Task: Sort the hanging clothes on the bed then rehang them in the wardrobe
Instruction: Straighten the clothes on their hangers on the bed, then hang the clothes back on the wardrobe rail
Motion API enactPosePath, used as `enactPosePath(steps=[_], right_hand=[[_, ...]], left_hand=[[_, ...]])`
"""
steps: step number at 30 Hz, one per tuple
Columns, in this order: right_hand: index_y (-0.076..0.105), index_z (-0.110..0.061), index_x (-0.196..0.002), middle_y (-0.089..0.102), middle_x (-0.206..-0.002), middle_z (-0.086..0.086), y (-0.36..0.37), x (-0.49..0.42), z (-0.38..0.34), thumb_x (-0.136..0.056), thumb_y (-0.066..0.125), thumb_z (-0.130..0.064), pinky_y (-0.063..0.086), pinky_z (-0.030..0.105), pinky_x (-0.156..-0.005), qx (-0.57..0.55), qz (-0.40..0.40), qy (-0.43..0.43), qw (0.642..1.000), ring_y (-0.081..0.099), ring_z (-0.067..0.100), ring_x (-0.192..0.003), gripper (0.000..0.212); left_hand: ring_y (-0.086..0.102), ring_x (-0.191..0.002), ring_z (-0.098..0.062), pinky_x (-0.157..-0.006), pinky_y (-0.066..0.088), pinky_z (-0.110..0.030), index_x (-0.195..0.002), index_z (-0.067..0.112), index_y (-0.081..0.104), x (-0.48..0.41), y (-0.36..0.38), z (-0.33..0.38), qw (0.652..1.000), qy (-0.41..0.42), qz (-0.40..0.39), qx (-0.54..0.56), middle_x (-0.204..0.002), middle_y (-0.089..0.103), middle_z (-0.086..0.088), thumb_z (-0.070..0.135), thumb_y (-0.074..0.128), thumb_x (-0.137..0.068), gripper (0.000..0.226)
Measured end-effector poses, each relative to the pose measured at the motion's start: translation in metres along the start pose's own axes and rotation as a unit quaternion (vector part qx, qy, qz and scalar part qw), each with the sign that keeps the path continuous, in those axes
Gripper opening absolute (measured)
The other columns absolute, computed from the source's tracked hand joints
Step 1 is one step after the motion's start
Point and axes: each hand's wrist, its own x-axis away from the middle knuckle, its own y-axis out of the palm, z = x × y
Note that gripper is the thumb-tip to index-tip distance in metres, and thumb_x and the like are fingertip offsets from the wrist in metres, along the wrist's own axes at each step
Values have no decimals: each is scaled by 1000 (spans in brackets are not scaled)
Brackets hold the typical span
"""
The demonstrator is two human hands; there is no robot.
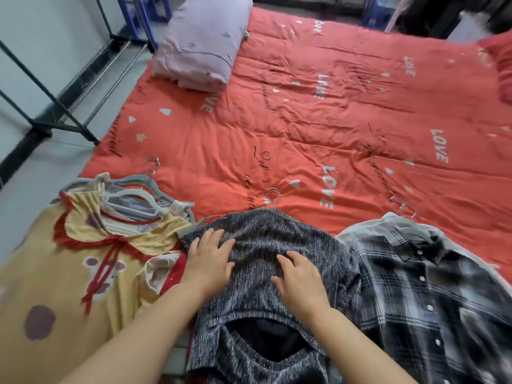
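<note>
Three piles of clothes on hangers lie along the near edge of the red bed (pixel 318 120). In the middle is a dark speckled grey top (pixel 266 245) on a hanger. My left hand (pixel 210 259) and my right hand (pixel 299 278) both rest flat on it, fingers spread. To the left lies a yellow dress (pixel 83 261) with a red collar and bow, on top of a stack of grey and white hangers (pixel 133 195). On the right lies a black and white plaid shirt (pixel 432 278) on a hanger.
A folded lilac quilt (pixel 205 42) sits at the far left of the bed. A black metal wardrobe frame (pixel 69 106) stands on the floor to the left. A red pillow (pixel 501 67) lies at the far right edge.
</note>
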Motion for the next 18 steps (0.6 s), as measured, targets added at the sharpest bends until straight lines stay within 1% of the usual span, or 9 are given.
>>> enactPosePath(steps=[4,9,13,16,18], right_hand=[[31,-17,-145,32,-148,2,-21,33,-26,-98,42,-38,24,33,-112,-6,31,-37,999,29,20,-136,53],[32,-17,-144,36,-145,1,-32,60,-63,-98,43,-36,26,32,-109,-2,45,-74,996,33,19,-133,51],[36,-17,-142,41,-140,1,-31,75,-100,-97,44,-35,30,31,-105,11,53,-100,994,38,20,-128,49],[40,-19,-138,43,-137,0,-26,80,-132,-96,46,-35,33,31,-103,9,44,-110,993,41,20,-125,46],[43,-19,-135,45,-135,0,-21,80,-153,-96,46,-33,35,31,-102,9,41,-114,993,43,21,-123,42]], left_hand=[[3,-144,-23,-116,4,-42,-144,25,27,54,-30,-5,999,-17,28,4,-155,12,-4,34,44,-96,52],[2,-144,-22,-116,4,-44,-144,25,28,106,-53,-25,998,-43,45,15,-155,14,-3,32,45,-95,52],[6,-144,-22,-117,10,-45,-143,27,30,138,-66,-54,996,-54,67,22,-155,13,0,30,47,-93,53],[11,-142,-20,-116,11,-44,-142,29,32,155,-72,-83,994,-60,83,29,-152,20,1,27,47,-92,52],[14,-140,-19,-115,12,-42,-141,28,34,163,-72,-106,994,-63,88,28,-150,23,1,29,48,-93,50]])
